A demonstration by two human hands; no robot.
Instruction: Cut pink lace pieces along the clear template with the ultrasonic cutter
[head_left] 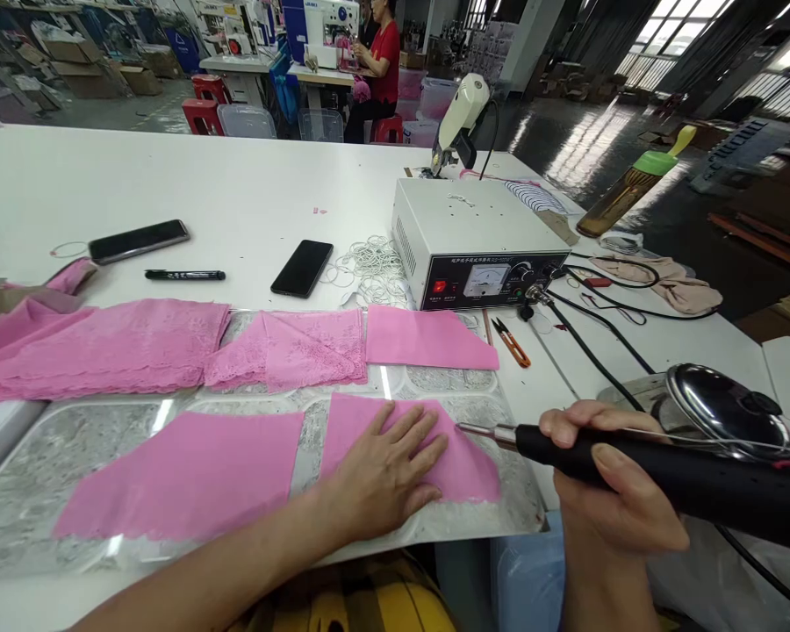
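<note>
Landmark for all positions: the grey control box with the dial on its front. The white surface carries everything. In front of the box lies a worn transparent mat, and on it several pink fabric pieces: a lace length far left of the box, a smaller lace piece nearer, a plain pink rectangle just below the box's front, and a wide plain piece nearest me and to the left. My left hand lies flat, fingers spread and grasping nothing, pressing the pink fabric piece that sits nearest me, directly below the box. My right hand has its fingers wrapped closed round the black cutting wand, below and right of the box. Wand's long axis runs nearly level, left to right; its metal tip points left at the right edge of the pressed piece, close to my left fingertips. Judgement: keep the cloth taut and flat under the palm, hold the tip low and steady, and keep left fingertips clear of it. Smaller items: two phones and a black marker left of the box, orange snips just below it.
</note>
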